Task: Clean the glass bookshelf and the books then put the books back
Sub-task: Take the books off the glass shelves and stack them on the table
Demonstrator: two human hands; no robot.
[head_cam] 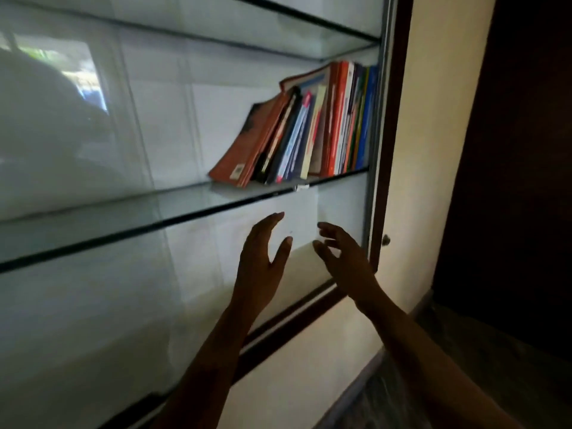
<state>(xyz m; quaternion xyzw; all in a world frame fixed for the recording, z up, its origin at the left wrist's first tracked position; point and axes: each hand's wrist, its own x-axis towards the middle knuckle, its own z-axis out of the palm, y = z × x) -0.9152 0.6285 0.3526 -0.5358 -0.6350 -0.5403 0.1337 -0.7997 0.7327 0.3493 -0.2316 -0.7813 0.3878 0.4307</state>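
A row of several books (312, 128) leans against the right side of the middle glass shelf (130, 218) in the glass bookshelf. The leftmost one has an orange cover (244, 150) and tilts the most. Both my hands are raised below that shelf, under the books. My left hand (263, 258) has its fingers straight and spread, holding nothing. My right hand (343, 255) is beside it with loosely bent fingers, also holding nothing. Neither hand touches the books or the shelf.
Another glass shelf (278, 32) runs above the books. A dark wooden frame (390, 150) borders the bookshelf on the right and along the bottom. A cream wall (433, 150) and a dark doorway lie further right. The left half of the middle shelf holds nothing.
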